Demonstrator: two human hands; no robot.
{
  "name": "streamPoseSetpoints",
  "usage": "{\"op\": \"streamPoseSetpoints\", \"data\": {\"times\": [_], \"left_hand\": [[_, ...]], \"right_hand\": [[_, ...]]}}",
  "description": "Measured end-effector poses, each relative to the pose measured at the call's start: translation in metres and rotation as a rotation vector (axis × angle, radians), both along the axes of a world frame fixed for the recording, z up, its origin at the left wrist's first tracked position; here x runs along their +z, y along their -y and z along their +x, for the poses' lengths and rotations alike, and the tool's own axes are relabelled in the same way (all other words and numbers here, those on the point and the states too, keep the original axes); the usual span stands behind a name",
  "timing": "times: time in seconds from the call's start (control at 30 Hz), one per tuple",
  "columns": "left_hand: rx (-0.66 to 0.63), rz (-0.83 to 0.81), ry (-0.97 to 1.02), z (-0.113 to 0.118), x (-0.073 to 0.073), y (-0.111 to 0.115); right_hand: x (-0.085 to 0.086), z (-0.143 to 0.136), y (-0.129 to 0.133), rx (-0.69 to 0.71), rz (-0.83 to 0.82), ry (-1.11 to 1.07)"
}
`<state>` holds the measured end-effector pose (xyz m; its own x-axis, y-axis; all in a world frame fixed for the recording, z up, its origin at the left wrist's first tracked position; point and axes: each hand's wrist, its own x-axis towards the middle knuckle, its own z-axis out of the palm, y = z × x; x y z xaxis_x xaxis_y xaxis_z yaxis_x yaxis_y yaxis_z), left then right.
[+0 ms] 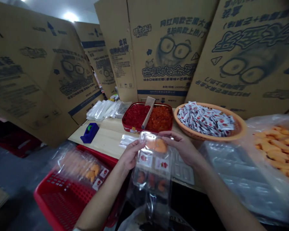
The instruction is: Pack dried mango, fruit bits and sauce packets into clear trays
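Cardboard panels wall off the back of our wooden table, blue-banded and printed with grinning cartoon faces. In front of them, a red-rimmed tin shows crinkly red and orange contents, a cardboard strip lying across between the two. Right beside it, an orange woven basket brims with small glossy sachets; farther right, smooth orange pieces fill a clear bag. On our left, a blue tape dispenser sits above a perforated red basket. And here, low in the middle, our left hand and right hand pinch the upper sides of a shiny, clear molded pack, orange piece on top, two sachets beneath, reddish lumps lower down.
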<state>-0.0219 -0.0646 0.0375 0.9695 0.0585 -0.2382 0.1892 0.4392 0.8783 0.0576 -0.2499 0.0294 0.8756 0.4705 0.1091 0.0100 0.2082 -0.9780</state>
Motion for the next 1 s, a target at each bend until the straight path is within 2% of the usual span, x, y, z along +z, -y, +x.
{"op": "streamPoseSetpoints", "data": {"times": [0.13,0.2,0.27,0.33,0.43,0.53,0.6,0.7,0.77,0.87,0.93,1.0], "left_hand": [[0.089,0.004,0.056,-0.010,0.003,0.004],[0.083,0.028,0.087,-0.021,0.006,0.005],[0.081,0.070,0.133,-0.036,0.012,0.001],[0.157,0.135,0.185,-0.055,0.021,-0.010],[0.427,0.224,0.228,-0.090,0.038,-0.043],[0.819,0.284,0.271,-0.121,0.042,-0.091],[1.096,0.300,0.241,-0.135,0.028,-0.124],[1.288,0.306,0.201,-0.146,-0.016,-0.156],[1.347,0.322,0.140,-0.148,-0.053,-0.164],[1.377,0.419,0.030,-0.147,-0.103,-0.161],[1.418,0.552,-0.040,-0.148,-0.125,-0.157],[1.442,0.701,-0.097,-0.150,-0.135,-0.157]], "right_hand": [[-0.003,-0.013,-0.009,0.105,-0.193,0.329],[-0.001,-0.020,-0.013,0.171,-0.272,0.495],[0.004,-0.027,-0.017,0.212,-0.299,0.638],[0.012,-0.033,-0.018,0.168,-0.253,0.758],[0.023,-0.041,-0.012,0.016,-0.159,0.807],[0.025,-0.043,-0.001,-0.131,-0.138,0.643],[0.021,-0.042,0.009,-0.223,-0.171,0.514],[0.012,-0.037,0.027,-0.375,-0.255,0.376],[0.005,-0.029,0.044,-0.467,-0.352,0.350],[-0.009,-0.010,0.078,-0.582,-0.570,0.393],[-0.022,0.006,0.105,-0.658,-0.700,0.449],[-0.038,0.019,0.131,-0.684,-0.797,0.522]]}}
